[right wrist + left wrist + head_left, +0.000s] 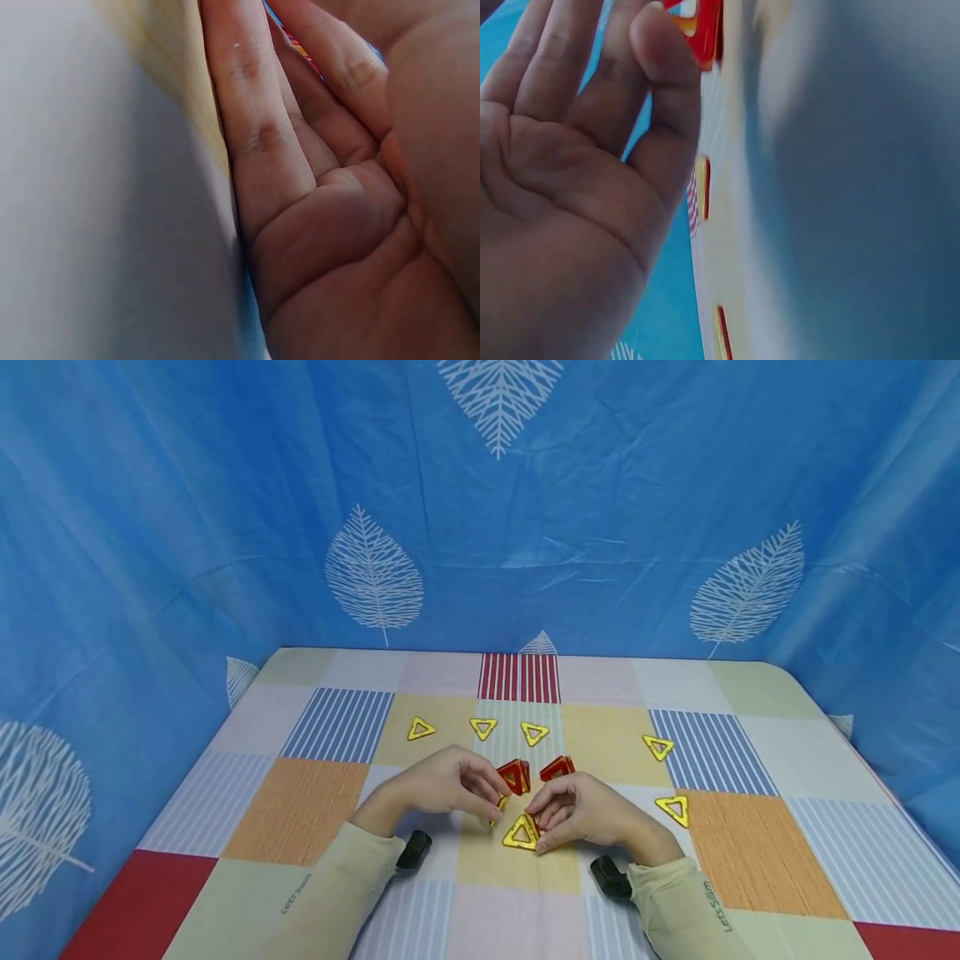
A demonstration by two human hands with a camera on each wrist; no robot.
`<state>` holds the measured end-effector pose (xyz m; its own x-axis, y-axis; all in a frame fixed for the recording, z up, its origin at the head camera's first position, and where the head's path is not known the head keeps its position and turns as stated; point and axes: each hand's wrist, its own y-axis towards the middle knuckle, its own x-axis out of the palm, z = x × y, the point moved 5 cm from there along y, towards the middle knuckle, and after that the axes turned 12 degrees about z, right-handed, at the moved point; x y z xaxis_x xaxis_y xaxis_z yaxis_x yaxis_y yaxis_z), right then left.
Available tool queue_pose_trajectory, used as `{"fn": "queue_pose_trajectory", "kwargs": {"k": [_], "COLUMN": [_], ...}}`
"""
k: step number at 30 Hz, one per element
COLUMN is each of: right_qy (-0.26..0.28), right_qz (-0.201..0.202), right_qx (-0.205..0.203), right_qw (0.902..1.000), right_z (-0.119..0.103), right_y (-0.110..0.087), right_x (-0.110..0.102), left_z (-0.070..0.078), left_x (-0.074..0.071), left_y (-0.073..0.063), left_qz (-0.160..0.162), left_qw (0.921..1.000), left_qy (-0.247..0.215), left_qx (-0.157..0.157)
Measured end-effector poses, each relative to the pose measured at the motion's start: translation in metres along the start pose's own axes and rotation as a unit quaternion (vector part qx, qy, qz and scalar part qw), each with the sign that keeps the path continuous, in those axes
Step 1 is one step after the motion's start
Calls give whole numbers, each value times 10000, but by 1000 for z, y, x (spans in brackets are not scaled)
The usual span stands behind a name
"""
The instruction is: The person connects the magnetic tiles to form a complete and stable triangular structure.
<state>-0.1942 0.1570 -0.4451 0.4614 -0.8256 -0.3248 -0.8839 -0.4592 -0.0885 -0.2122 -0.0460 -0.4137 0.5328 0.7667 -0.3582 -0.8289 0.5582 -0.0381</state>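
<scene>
In the head view my left hand (453,785) pinches a small yellow triangle piece (497,811), tilted on edge between thumb and fingers. My right hand (588,814) grips the right side of another yellow triangle (512,839), an open-centred piece that faces the camera close over the cloth. Just beyond the left fingertips stand red and yellow triangle pieces (514,776), leaning together. A similar red group (556,767) is behind the right hand. The left wrist view shows a red triangle edge (708,37) beside the fingertips; the right wrist view shows mostly palm and fingers, with the held piece hidden.
Flat yellow triangles lie farther back on the patchwork cloth (525,910), among them a left one (421,728) and a middle one (483,727). Two more sit to the right, one (658,747) behind the other (673,811). A blue curtain (525,527) encloses the table.
</scene>
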Motion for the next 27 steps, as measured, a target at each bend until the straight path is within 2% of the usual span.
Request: {"fn": "queue_pose_trajectory", "kwargs": {"k": [4,8,18,27], "right_qy": [62,107,60,147], "right_qz": [-11,-31,26,59], "right_qx": [14,51,108,97], "right_qw": [10000,9999,9999,9998], "right_z": [1,2,-2,-1], "right_y": [0,0,-1,1], "right_x": [-1,-1,0,2], "left_z": [-1,-3,-6,-7], "left_x": [15,22,25,25], "left_y": [4,5,4,5], "left_qz": [-156,-152,-41,42], "left_qw": [9997,9995,9995,9981], "left_qy": [164,269,326,611], "left_qx": [9,-21,-20,89]}}
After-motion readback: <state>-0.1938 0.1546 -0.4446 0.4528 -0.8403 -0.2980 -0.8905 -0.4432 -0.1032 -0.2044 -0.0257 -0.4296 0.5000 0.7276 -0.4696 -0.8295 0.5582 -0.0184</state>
